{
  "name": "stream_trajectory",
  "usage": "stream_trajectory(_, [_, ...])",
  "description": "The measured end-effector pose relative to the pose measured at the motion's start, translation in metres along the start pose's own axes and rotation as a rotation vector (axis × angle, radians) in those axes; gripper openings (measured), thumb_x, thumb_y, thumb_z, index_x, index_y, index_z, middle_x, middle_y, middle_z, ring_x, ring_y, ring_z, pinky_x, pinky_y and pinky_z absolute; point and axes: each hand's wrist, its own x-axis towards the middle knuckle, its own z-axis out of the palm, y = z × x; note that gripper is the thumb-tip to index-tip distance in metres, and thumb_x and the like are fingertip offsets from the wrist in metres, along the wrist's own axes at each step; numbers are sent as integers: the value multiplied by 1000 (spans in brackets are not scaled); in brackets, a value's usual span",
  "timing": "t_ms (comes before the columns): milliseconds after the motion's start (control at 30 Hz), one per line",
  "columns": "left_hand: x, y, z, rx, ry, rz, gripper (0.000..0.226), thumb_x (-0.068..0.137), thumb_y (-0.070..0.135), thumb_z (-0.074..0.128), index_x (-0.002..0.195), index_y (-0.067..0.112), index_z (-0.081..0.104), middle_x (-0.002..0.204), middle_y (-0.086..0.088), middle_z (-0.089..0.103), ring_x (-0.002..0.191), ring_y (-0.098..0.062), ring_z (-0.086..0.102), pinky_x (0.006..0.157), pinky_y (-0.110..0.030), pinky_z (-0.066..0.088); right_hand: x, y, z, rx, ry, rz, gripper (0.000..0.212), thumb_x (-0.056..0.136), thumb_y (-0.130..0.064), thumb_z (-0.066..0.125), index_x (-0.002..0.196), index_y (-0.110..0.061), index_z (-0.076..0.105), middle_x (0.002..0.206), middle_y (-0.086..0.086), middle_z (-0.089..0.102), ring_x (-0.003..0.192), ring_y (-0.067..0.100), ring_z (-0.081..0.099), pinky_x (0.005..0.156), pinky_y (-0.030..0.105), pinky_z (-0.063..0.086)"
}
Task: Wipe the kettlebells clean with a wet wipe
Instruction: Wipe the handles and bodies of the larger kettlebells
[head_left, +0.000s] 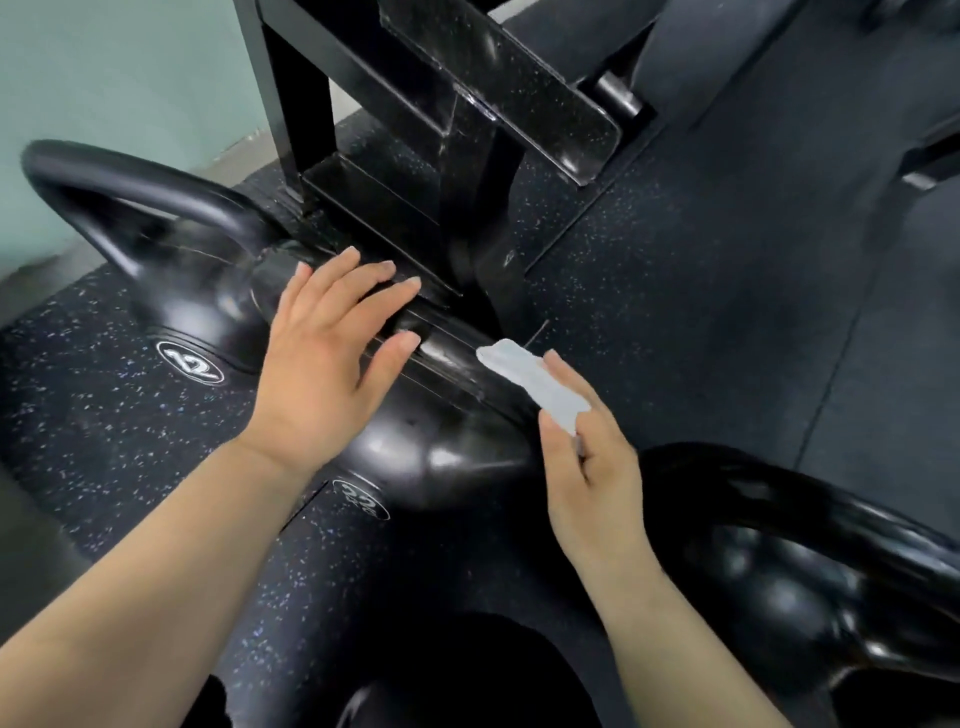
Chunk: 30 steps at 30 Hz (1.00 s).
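Three black kettlebells stand on the floor. One marked 12 (171, 291) is at the left, its handle arching up. A middle kettlebell (447, 447) bears a round label low on its body. My left hand (322, 358) lies flat and spread over its handle, fingers apart, holding nothing. My right hand (587, 462) pinches a folded white wet wipe (530, 382), whose far end touches the right side of that same handle. A third kettlebell (810, 571) fills the lower right corner.
A black steel rack frame (415, 156) rises just behind the kettlebells, its foot close to my left fingertips. Speckled black rubber flooring (675, 260) stretches to the right. A pale green wall (104, 78) is at upper left. Another dark rounded shape sits at the bottom edge.
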Motion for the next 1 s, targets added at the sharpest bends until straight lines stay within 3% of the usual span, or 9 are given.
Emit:
stream_trajectory(67, [-2,-2,2,8,11,15,48,85,42,40,120,13,54,125,-13,57,127,-21,30,109,-46,12,-6,16,-1,-20,19,-104,36,87,-20,40,114,-43,44,124,-25,43,119,-16,39,101,6,29])
stream_trajectory(200, [-2,-2,5,-6,22,29,49,86,44,40,122,13,52,126,-15,55,127,-20,26,110,-45,7,-19,45,-7,104,158,310,28,87,-32,44,96,-12,61,84,-9,60,82,4,55,74,8,40])
stream_trajectory(367, [-1,-3,10,-34,65,40,40,86,38,40,122,21,45,127,-15,52,129,-20,22,109,-14,-11,-20,53,-2,430,74,617,26,95,-19,34,93,-28,59,101,-6,65,102,9,59,90,24,42])
stream_trajectory(533, [-2,-3,8,-39,66,55,43,86,37,41,122,15,49,127,-16,52,129,-20,23,108,-12,-11,-6,35,0,328,142,286,26,94,-22,37,113,-28,54,113,-11,59,114,2,51,101,18,36])
stream_trajectory(600, [-2,-4,7,-40,69,65,44,85,37,42,122,14,51,127,-16,53,129,-20,24,108,-11,-9,-7,33,4,98,93,-51,33,92,-34,34,123,-33,45,133,-22,43,126,-5,36,108,15,26])
stream_trajectory(667, [-1,-5,6,-39,68,75,44,84,38,43,121,14,52,126,-15,54,128,-20,25,108,-10,-8,-11,45,10,-156,35,-343,41,95,-37,24,134,-26,32,146,-28,17,138,4,19,115,28,18])
stream_trajectory(767, [0,-9,7,-34,78,93,41,84,38,44,121,19,49,125,-14,55,127,-20,27,109,-12,-5,-13,67,12,-330,58,-529,46,96,-38,22,141,-31,17,152,-22,-3,142,11,7,117,34,14])
stream_trajectory(900, [1,-13,11,-47,104,117,38,86,41,44,120,23,47,124,-11,54,126,-21,28,108,-14,-4,-18,77,6,-269,140,-587,43,95,-43,24,129,-25,41,151,-18,16,139,11,20,113,32,25])
stream_trajectory(1000, [1,-13,13,-55,112,118,41,88,47,40,119,22,48,124,-9,54,126,-21,28,108,-15,-4,-10,62,5,-153,251,-478,23,89,-31,49,102,-13,52,125,-13,48,123,-8,35,102,16,33])
